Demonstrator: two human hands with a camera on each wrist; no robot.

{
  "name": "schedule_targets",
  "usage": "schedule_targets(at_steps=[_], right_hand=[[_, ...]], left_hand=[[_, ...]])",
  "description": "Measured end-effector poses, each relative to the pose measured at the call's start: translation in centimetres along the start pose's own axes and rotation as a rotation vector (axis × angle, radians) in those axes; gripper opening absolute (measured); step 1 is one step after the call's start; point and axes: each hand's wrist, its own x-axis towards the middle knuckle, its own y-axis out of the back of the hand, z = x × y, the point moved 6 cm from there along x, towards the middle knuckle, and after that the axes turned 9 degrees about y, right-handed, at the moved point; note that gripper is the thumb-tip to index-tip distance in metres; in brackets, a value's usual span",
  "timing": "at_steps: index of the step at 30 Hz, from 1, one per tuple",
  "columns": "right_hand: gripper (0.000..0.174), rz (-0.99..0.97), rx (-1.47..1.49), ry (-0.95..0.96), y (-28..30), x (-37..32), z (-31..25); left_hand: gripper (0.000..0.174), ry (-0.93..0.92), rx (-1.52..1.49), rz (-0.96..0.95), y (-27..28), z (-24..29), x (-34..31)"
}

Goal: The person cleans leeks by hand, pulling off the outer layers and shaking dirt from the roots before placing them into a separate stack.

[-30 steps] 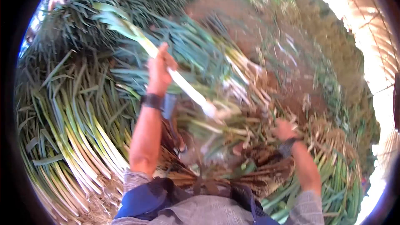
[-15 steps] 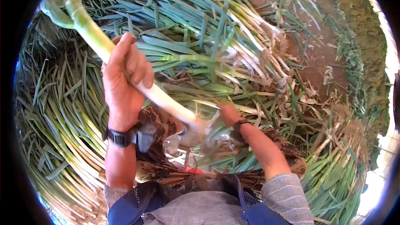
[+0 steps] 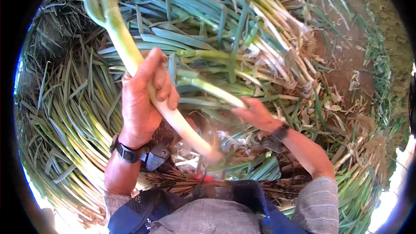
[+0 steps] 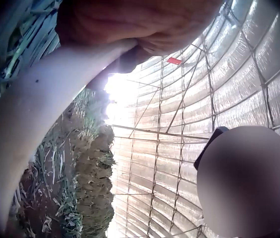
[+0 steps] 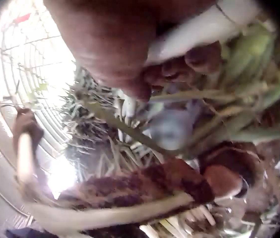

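Note:
In the head view my left hand grips a thick green onion around its white shank. Its green top slants up and left, and its blurred root end points down toward my lap. My right hand, lower and to the right, holds a second, thinner green onion whose leaves reach left over the pile. The right wrist view has the curled fingers around that white stalk. Close up in the left wrist view, the thick white shank runs under my left hand.
Bundled green onions lie at left, with another pile at the back, roots facing right. More onions lie at right. Loose trimmings litter the soil. A ribbed plastic greenhouse wall curves overhead.
My right hand has come in from the litter at right and taken hold of the thinner green onion. My left hand has kept its green onion, now nearer the camera.

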Motion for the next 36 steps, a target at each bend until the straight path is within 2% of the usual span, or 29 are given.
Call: schedule_targets(at_steps=[2,3,4,6,8,10,11,13,14,16,17,19,21,23,25,27,28,29,31,32,33,34,36], right_hand=[[0.032,0.136,0.051,0.038,4.4,-3.1,-5.5],[0.026,0.264,0.049,0.241,5.5,-4.3,-6.5],[0.023,0.300,0.195,0.152,5.7,-5.7,-8.0],[0.034,0.327,0.295,0.151,5.4,-7.1,-7.6],[0.034,0.446,0.331,0.161,4.1,-7.3,-7.1],[0.037,0.520,0.432,0.203,2.4,-7.0,-9.3],[0.036,0.469,0.393,0.241,1.6,-6.6,-10.4],[0.033,0.360,0.256,0.231,-0.1,-6.2,-12.9],[0.034,0.377,0.112,0.477,-1.5,-5.3,-13.4],[0.038,0.341,0.193,0.410,-3.0,-5.0,-13.6],[0.041,0.398,0.215,0.536,-3.4,-5.7,-14.9],[0.040,0.113,0.186,0.305,-5.8,-6.9,-12.6],[0.039,-0.153,-0.174,0.282,-6.6,-8.0,-6.2],[0.037,-0.475,-0.775,0.008,-3.4,-10.1,-0.7],[0.059,0.071,-0.582,-0.038,2.6,-10.2,-3.1],[0.058,0.636,-0.531,0.383,7.3,-9.8,-10.3],[0.067,0.744,-0.415,0.406,9.3,-9.0,-13.4],[0.066,0.893,-0.504,0.585,11.0,-8.4,-17.0],[0.065,1.053,-0.604,0.756,12.7,-7.5,-21.5],[0.061,0.806,-0.259,0.657,13.0,-5.2,-21.6],[0.056,0.542,0.079,0.549,12.2,-3.7,-21.0],[0.056,0.545,0.084,0.549,11.8,-3.9,-21.0],[0.047,0.401,0.381,0.408,9.7,-3.4,-20.2]], left_hand=[[0.019,0.032,0.014,0.008,0.2,-0.7,-0.2],[0.018,0.021,-0.002,-0.002,0.0,-0.8,-0.4],[0.017,0.029,-0.022,0.013,-0.3,-1.0,-0.7],[0.017,0.032,-0.023,0.005,-0.5,-1.5,-1.0],[0.019,0.006,0.046,-0.030,-0.9,-2.4,-1.4],[0.028,-0.086,0.093,-0.022,-1.5,-3.6,-1.1],[0.038,-0.047,0.094,-0.085,-2.1,-4.4,-1.3],[0.044,0.071,0.088,-0.206,-3.1,-6.1,-1.6],[0.046,0.149,0.080,-0.294,-3.6,-6.9,-1.5],[0.043,0.155,-0.007,-0.234,-3.4,-6.8,-1.6],[0.041,0.152,-0.024,-0.219,-2.7,-7.2,-0.7],[0.035,0.179,-0.082,-0.130,-1.7,-6.5,-0.2],[0.035,0.130,-0.024,-0.148,-0.8,-5.2,0.4],[0.035,0.129,0.040,-0.250,-1.3,-2.9,-0.3],[0.034,0.088,0.150,-0.287,-1.4,-2.0,-0.1],[0.032,0.097,0.290,-0.311,-2.5,-2.2,-1.8],[0.031,0.064,0.424,-0.316,-3.0,-2.6,-2.2],[0.029,0.057,0.450,-0.329,-3.8,-3.2,-2.3],[0.020,0.018,0.536,-0.349,-4.8,-4.3,-2.4],[0.020,0.021,0.545,-0.363,-4.9,-4.9,-1.9],[0.016,-0.063,0.594,-0.336,-4.7,-4.9,-1.5],[0.013,-0.149,0.639,-0.304,-4.4,-4.6,-1.2],[0.011,-0.221,0.688,-0.260,-3.6,-4.3,-0.7]])
